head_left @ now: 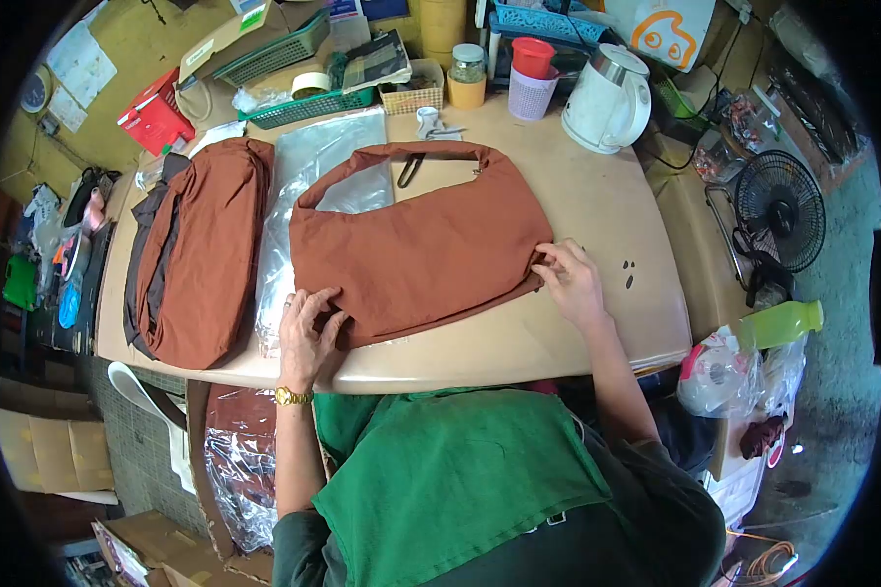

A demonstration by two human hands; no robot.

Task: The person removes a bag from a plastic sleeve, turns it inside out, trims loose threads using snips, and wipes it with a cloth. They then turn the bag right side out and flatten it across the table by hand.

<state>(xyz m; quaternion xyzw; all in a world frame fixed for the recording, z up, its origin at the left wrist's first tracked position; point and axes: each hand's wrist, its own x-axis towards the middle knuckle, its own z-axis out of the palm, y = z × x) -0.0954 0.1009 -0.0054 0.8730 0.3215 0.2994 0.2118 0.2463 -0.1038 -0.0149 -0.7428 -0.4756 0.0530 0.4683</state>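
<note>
A rust-brown fabric shoulder bag [421,240] lies flat on the table in front of me, its strap curving away at the top. At its lower left corner, my left hand [308,331] pinches the fabric between thumb and fingers. My right hand [570,282] grips the lower right corner with its fingers closed on the edge. A dark loop [410,170] lies within the strap opening. Clear plastic bags [276,249] are partly under the shoulder bag. To the left rests a pile of similar brown bags [210,254], with darker fabric along its left side.
Along the back stand green baskets [308,108], a glass jar [468,64], a lilac cup [532,95] and a white electric kettle [607,98]. A black fan [779,210] is off to the right. Wrapped brown goods [245,455] sit in a box below the table's left front edge.
</note>
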